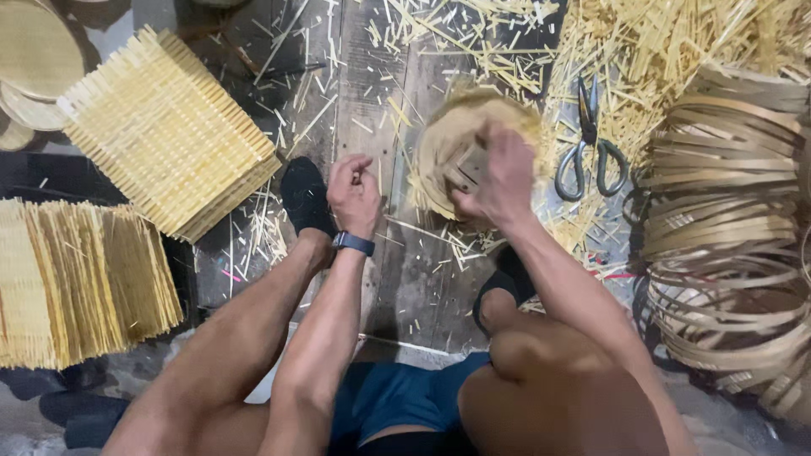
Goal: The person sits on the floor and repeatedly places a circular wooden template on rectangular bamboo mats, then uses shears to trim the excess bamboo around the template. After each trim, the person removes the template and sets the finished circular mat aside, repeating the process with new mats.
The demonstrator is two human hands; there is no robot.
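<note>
Your right hand [500, 173] clamps on the round woven bamboo basket [460, 143], fingers curled over its rim and thumb pressed inside, holding it tilted above the wooden floor [422, 270] between your feet. Your left hand [353, 192] hangs just beside it with fingers curled together, nearly a fist; it may pinch a thin bamboo sliver, though the view is too blurred to be sure. Scissors [590, 139] lie just right of the basket, near the stack of bamboo hoops [726, 228].

Woven mats [169, 131] left, scissors [590, 143] and bamboo hoops [726, 211] right of round basket [460, 139].
</note>
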